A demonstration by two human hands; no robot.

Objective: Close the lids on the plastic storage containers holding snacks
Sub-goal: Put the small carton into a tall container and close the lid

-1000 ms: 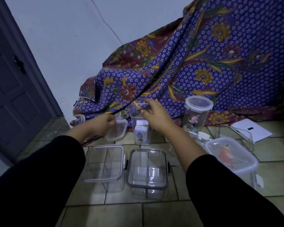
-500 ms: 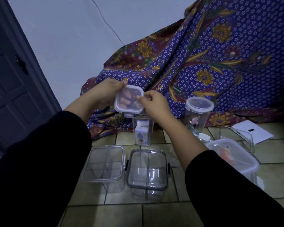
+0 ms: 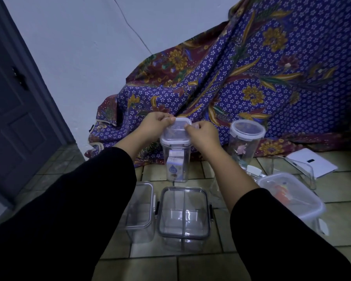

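Observation:
A tall clear container stands on the tiled floor with a small white carton inside. A square white-rimmed lid lies on top of it. My left hand grips the lid's far left corner, and my right hand pinches its right edge. Two square clear containers sit nearer me, the left one and the right one, both with lids on. A round lidded jar stands to the right. A rectangular lidded box with red snacks is at the right.
A purple patterned cloth drapes over something behind the containers. A white flat object and an open clear container lie at the right. A dark door is at the left, beside a pale wall.
My left hand picked the lid up from the floor at the left, both hands raised it, and it has come down onto the tall container's top.

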